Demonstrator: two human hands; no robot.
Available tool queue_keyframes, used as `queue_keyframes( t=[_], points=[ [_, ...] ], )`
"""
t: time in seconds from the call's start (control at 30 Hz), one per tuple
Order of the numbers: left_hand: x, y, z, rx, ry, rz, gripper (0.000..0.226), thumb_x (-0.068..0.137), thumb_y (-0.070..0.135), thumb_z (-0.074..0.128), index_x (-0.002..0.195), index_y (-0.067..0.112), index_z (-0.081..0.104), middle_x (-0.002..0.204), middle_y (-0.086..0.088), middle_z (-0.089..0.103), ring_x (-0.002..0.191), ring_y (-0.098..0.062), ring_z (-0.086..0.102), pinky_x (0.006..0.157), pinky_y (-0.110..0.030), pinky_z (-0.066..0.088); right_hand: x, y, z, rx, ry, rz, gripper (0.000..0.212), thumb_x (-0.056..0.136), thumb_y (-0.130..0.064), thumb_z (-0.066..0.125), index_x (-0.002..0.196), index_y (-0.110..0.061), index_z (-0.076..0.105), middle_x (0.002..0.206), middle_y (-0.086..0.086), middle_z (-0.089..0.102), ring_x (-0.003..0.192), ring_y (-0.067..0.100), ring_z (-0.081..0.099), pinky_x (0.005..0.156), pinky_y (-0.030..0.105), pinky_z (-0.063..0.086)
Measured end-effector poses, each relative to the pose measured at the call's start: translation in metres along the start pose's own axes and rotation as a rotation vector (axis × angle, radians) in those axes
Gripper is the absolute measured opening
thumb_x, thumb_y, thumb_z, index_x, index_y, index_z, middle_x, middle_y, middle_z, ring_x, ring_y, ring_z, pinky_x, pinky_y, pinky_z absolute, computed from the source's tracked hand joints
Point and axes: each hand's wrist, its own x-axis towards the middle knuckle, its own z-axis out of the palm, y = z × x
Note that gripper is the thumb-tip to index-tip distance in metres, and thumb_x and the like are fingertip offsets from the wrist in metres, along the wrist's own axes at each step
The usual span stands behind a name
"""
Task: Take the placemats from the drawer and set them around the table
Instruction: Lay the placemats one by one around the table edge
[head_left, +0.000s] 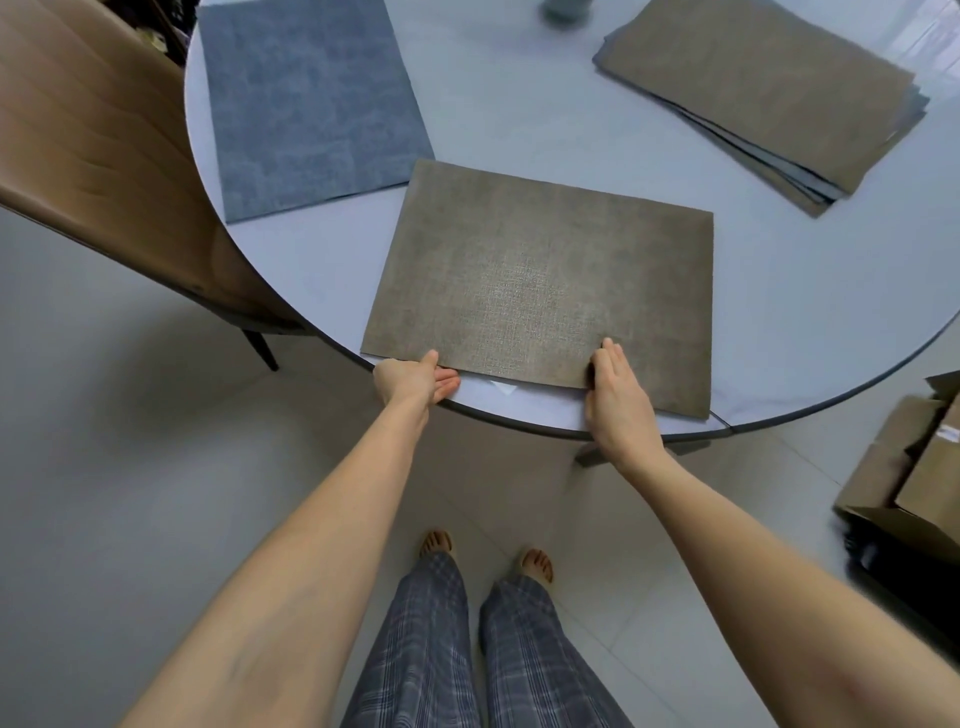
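A brown woven placemat (540, 280) lies flat on the round white table (519, 119), near its front edge. My left hand (415, 378) pinches the mat's near left edge, thumb on top and fingers underneath. My right hand (618, 400) holds the near edge further right, fingers lying on the mat. A blue-grey placemat (306, 104) lies flat at the table's left side. A stack of several placemats (769, 93), brown side up, sits at the back right.
A tan chair (88, 135) stands tucked against the table's left side. Cardboard boxes (914, 467) sit on the floor at the right. A greyish object (566, 8) shows at the table's far edge. My legs and bare feet stand on pale floor tiles.
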Motion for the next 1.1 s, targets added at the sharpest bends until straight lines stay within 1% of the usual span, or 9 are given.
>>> queue_keyframes(
  t=[0.27,0.33,0.4,0.5,0.57,0.63,0.73,0.83,1.1],
  points=[
    [0.002,0.001,-0.003,0.096,0.011,0.022,0.021,0.096,0.009,0.056,0.094,-0.013,0.057,0.074,-0.021,0.067,0.05,-0.021,0.065,0.05,-0.025,0.057,0.0,0.001,-0.001,0.011,-0.013,-0.008,0.041,0.087,0.009,0.032,0.127,0.005,0.041,0.157,0.019,0.017,0.147,0.028,0.013,0.119,0.035,0.016],
    [0.005,-0.001,-0.008,0.366,0.045,0.085,0.035,0.096,0.021,0.058,0.075,-0.007,0.062,0.05,-0.007,0.065,0.04,-0.014,0.063,0.054,-0.029,0.057,-0.001,0.002,-0.001,0.011,-0.018,-0.012,0.043,0.087,0.006,0.035,0.13,0.004,0.04,0.157,0.018,0.017,0.147,0.028,0.012,0.12,0.036,0.013],
    [-0.002,-0.005,-0.014,0.822,0.134,0.275,0.046,0.095,0.037,0.054,0.062,0.007,0.064,0.046,0.003,0.061,0.054,-0.016,0.066,0.066,-0.031,0.054,-0.004,0.005,-0.001,-0.001,-0.029,-0.017,0.042,0.089,-0.004,0.043,0.132,-0.002,0.04,0.158,0.015,0.015,0.148,0.027,0.008,0.121,0.04,0.007],
    [-0.024,-0.015,-0.007,1.143,0.213,0.75,0.036,0.093,0.046,0.053,0.073,0.017,0.062,0.072,0.002,0.063,0.082,-0.025,0.062,0.069,-0.032,0.042,-0.014,0.016,-0.006,0.057,0.015,-0.009,0.043,0.092,-0.023,0.053,0.132,-0.011,0.042,0.159,0.01,0.012,0.149,0.022,0.003,0.12,0.041,0.001],
    [-0.029,-0.022,0.011,1.256,0.107,0.941,0.04,0.089,0.052,0.056,0.115,0.022,0.061,0.117,-0.003,0.06,0.114,-0.025,0.052,0.088,-0.039,0.042,-0.017,0.028,-0.013,0.064,0.073,0.058,0.045,0.092,-0.023,0.055,0.134,-0.01,0.042,0.158,0.01,0.017,0.148,0.023,0.007,0.12,0.041,0.004],
    [-0.03,-0.029,0.034,1.442,-0.057,0.87,0.083,0.083,0.064,0.055,0.151,0.028,0.024,0.156,-0.013,0.019,0.145,-0.034,0.014,0.112,-0.055,0.02,-0.016,0.043,-0.021,-0.009,0.097,0.1,0.043,0.088,-0.014,0.057,0.128,-0.006,0.045,0.153,0.016,0.027,0.144,0.031,0.019,0.119,0.047,0.016],
    [-0.031,-0.042,0.06,1.574,-0.145,0.665,0.105,0.077,0.076,0.05,0.153,0.035,-0.009,0.159,-0.011,-0.023,0.144,-0.043,-0.018,0.107,-0.072,0.002,-0.016,0.059,-0.032,-0.244,0.076,-0.011,0.026,0.076,0.001,0.062,0.101,-0.001,0.056,0.124,0.02,0.054,0.121,0.036,0.049,0.105,0.049,0.04],
    [-0.029,-0.049,0.066,1.634,-0.149,0.628,0.104,0.077,0.08,0.043,0.152,0.035,-0.014,0.156,-0.013,-0.029,0.142,-0.046,-0.022,0.105,-0.074,-0.001,-0.017,0.06,-0.03,-0.498,0.032,-0.151,0.03,0.047,0.012,0.076,0.07,-0.001,0.061,0.089,0.021,0.067,0.085,0.034,0.067,0.086,0.041,0.055],
    [-0.029,-0.047,0.066,1.649,-0.151,0.609,0.104,0.076,0.082,0.04,0.151,0.037,-0.016,0.155,-0.011,-0.031,0.142,-0.045,-0.024,0.106,-0.074,-0.003,-0.024,0.042,-0.028,-0.62,-0.089,-0.097,0.034,0.029,0.016,0.076,0.047,-0.003,0.054,0.067,0.024,0.066,0.06,0.032,0.067,0.043,0.028,0.051]
  ],
)
